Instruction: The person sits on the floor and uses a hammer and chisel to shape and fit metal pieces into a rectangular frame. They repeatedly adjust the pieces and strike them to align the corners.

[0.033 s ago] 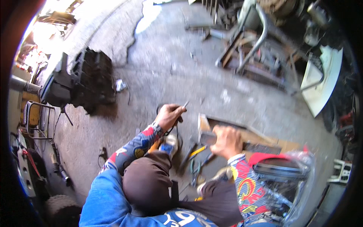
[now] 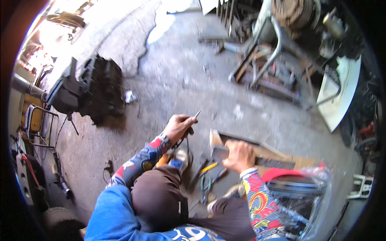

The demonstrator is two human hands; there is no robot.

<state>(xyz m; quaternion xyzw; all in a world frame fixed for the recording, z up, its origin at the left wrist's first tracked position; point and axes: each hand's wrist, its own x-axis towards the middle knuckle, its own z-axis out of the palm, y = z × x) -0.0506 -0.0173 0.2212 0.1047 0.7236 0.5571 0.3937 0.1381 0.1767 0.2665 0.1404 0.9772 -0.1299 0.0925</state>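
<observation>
My left hand (image 2: 179, 128) is closed in a pinch round a thin, pointed grey tool (image 2: 197, 114), its tip aimed up and away from me. A dark cord hangs below that hand. To the right, my right hand (image 2: 240, 155) has its fingers curled over a flat grey metal bar (image 2: 219, 152). The bar lies along an opened cardboard box (image 2: 216, 138), and its middle is hidden under my fingers. Between my feet and the box are pliers with teal handles (image 2: 206, 188) and a yellow-and-black hand tool (image 2: 209, 168).
A dark engine block (image 2: 102, 88) sits on the floor at the left. Across to the right stands a bent tubular metal frame (image 2: 277, 40), with a curved white panel (image 2: 341, 96) beside it. A clear-wrapped package with red and black parts (image 2: 297, 184) lies by my right forearm.
The view has shifted slightly. My right hand has moved a little nearer and to the left, its fingers now more curled over the bar. My left hand still pinches the pointed tool.
</observation>
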